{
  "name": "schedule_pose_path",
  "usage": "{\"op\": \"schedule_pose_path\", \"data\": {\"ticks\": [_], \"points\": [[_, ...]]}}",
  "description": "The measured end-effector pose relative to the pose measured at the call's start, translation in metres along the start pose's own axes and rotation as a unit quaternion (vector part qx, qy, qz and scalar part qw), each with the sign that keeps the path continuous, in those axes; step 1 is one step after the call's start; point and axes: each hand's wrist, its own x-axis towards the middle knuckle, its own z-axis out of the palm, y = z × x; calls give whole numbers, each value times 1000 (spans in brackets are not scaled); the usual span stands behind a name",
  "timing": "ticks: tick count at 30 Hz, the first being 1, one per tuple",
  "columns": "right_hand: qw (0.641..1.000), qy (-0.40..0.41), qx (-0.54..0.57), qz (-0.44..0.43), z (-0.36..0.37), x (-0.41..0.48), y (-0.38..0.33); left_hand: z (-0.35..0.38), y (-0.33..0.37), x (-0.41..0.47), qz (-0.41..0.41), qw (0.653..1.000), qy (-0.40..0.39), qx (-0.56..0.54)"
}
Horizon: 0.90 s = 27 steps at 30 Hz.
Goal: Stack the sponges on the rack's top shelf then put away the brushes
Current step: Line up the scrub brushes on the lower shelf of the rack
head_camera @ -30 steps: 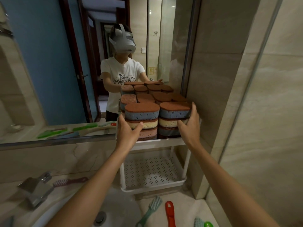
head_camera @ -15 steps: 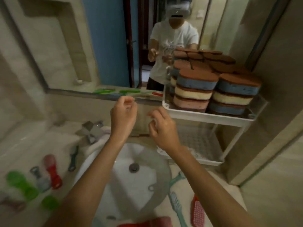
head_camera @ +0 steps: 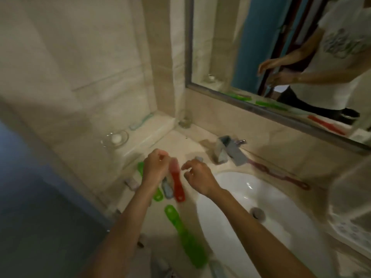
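Note:
Several brushes lie on the counter left of the sink: a red brush [head_camera: 177,183], a grey brush [head_camera: 167,189], a small green brush [head_camera: 157,195] and a long green brush [head_camera: 185,234]. My left hand [head_camera: 155,167] hovers with curled fingers right at the red brush's head; blur hides whether it grips it. My right hand [head_camera: 197,177] hangs beside the red brush with fingers apart and holds nothing. The white rack [head_camera: 350,197] shows only as a blur at the right edge. Its top shelf and the sponges are out of view.
The white sink [head_camera: 261,207] lies under my right arm, with the metal faucet [head_camera: 226,149] behind it. A dark red brush [head_camera: 281,175] lies along the sink's back rim. A glass dish [head_camera: 115,138] and a teal brush [head_camera: 140,121] sit on the left ledge under the mirror [head_camera: 281,57].
Both hands have left the sponge stacks on the rack and come down to the left. The view has swung from the rack to the brushes left of the sink.

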Motion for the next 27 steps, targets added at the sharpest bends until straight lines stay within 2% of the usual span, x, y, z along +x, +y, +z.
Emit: {"op": "schedule_pose_path", "data": {"ticks": [4,8,13,18,23,27], "points": [[997,-67,29,7,49,74,-35,-40,-38,76,-42,998,9,37],[992,-111,17,58,83,121,-47,-55,-69,133,-65,993,-18,93],[981,-124,-28,149,120,127,-20,-31,-112,139,-68,973,-123,185],[964,-148,-53,216,142,114,-8,-2,-150,131,-82,952,-167,242],[963,-97,-60,243,140,102,3,4,-157,118,-88,953,-113,267],[954,-134,-80,257,143,97,8,9,-162,97,-145,959,-47,239]]}}
